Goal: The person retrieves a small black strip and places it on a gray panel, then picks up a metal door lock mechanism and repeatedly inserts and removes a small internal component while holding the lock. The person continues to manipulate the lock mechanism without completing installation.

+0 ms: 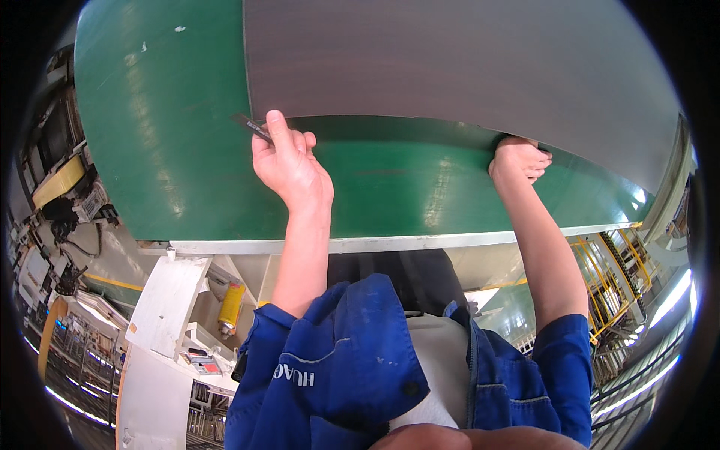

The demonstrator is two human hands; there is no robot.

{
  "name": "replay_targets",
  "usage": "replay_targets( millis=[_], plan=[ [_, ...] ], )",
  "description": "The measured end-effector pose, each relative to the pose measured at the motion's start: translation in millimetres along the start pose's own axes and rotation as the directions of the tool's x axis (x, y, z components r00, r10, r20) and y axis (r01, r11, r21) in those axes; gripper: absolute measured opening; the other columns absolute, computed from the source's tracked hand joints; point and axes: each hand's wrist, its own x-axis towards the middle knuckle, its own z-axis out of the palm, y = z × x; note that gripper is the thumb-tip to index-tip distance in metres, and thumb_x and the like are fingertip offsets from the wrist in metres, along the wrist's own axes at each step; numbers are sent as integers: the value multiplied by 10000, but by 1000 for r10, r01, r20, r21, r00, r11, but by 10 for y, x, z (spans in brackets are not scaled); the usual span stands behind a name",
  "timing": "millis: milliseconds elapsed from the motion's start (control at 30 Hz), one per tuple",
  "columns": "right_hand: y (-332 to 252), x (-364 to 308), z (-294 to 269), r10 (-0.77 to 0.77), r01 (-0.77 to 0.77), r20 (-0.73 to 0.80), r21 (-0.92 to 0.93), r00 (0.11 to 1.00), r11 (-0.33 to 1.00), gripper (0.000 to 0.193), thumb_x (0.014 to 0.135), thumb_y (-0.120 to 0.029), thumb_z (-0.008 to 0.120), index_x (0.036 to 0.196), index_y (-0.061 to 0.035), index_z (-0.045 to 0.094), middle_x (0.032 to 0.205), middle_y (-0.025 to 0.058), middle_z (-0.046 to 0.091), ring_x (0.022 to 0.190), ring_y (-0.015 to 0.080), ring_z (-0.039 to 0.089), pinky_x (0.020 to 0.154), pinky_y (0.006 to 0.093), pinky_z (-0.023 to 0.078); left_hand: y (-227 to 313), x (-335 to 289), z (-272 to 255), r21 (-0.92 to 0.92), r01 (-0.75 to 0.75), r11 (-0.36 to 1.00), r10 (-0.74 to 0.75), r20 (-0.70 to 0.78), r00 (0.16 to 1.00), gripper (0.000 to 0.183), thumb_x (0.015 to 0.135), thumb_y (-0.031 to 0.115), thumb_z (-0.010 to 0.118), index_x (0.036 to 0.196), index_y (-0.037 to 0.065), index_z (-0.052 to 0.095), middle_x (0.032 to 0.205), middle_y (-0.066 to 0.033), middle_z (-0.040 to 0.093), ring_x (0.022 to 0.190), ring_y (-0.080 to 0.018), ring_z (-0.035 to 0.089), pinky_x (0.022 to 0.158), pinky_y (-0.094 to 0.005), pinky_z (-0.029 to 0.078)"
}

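Note:
Pinched between the thumb and fingers of my left hand (294, 161) is a slim black flat tool (253, 128) with pale marks on it. Its tip points up and left, just beside the corner of a large grey sheet (450, 60). The sheet lies over a green work surface (172, 150). At the sheet's near edge, on the right, my right hand (520, 157) is closed with its fingers curled at the rim. Part of that grip is hidden, and a dark shadow runs under the sheet there.
A pale metal edge (390, 243) borders the green surface on my side. Below it at left stands a white shelf unit (166, 300) holding a yellow can (232, 306). Yellow railings (600, 285) stand at right, and machinery (64, 225) lines the far left.

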Motion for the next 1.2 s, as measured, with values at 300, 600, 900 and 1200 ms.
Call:
replay_targets(
  millis=[300,600,900,1200],
  plan=[
    [-15,-44,25,-4,3,-31,-13,1000,1000,648,944,-401,459,1469,-33,364,1538,87,379,1418,254,346,1177,396,228,-468,-507,423,-102,146,984,-147,1,989,219,964,199,665,856,93,506,621,36,430,502,-61,384,536,-266,418],
    [12,-42,32,17,-17,12,8,1000,1000,635,943,-379,456,1468,-32,367,1539,86,380,1417,255,349,1176,401,228,-649,-730,499,-125,267,955,-262,57,963,213,941,214,697,869,107,528,596,51,420,498,-54,370,538,-256,389],
    [118,-23,257,-25,21,-95,-45,995,999,623,942,-357,453,1467,-31,370,1540,84,382,1415,257,352,1175,405,227,237,392,-238,-245,41,969,-61,-74,995,265,964,167,657,804,95,458,614,45,352,499,-53,330,487,-213,368],
    [125,-76,219,-67,66,-46,-35,997,997,611,942,-335,451,1466,-31,373,1541,82,383,1414,258,356,1174,409,226,701,780,-12,483,-155,862,62,204,977,243,866,169,776,1018,6,679,728,52,546,577,-37,434,523,-212,366]
  ],
)
